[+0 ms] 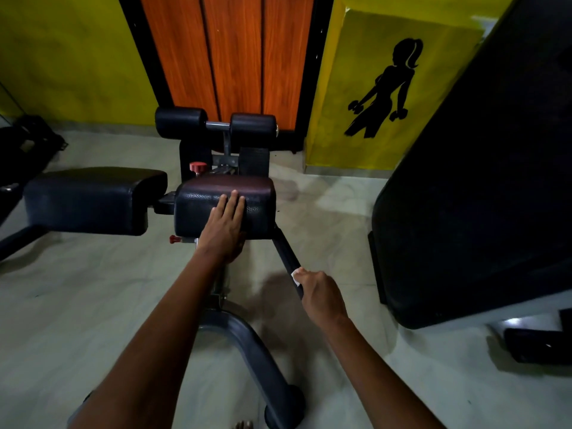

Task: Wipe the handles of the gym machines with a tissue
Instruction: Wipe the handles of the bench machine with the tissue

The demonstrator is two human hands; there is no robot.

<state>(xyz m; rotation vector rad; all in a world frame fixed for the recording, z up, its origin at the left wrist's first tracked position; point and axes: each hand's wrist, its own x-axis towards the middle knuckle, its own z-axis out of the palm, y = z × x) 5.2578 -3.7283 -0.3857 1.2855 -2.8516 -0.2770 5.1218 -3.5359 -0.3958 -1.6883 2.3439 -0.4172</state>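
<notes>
My right hand [320,294] gripped the black handle [286,255] with a white tissue [296,275] wrapped under my curled fingers, while my left hand [224,227] lay flat, fingers straight, on the padded seat [198,205] beside it

The right hand [320,294] curls around the black handle [286,257] near its lower end, with a white tissue [296,275] pinched between palm and bar, peeking out just above the grip. Up-left of that grip, the left hand [226,226] lies flat, fingers straight, on the dark padded seat [198,205]. Beyond it sit two roller pads [181,122].
</notes>
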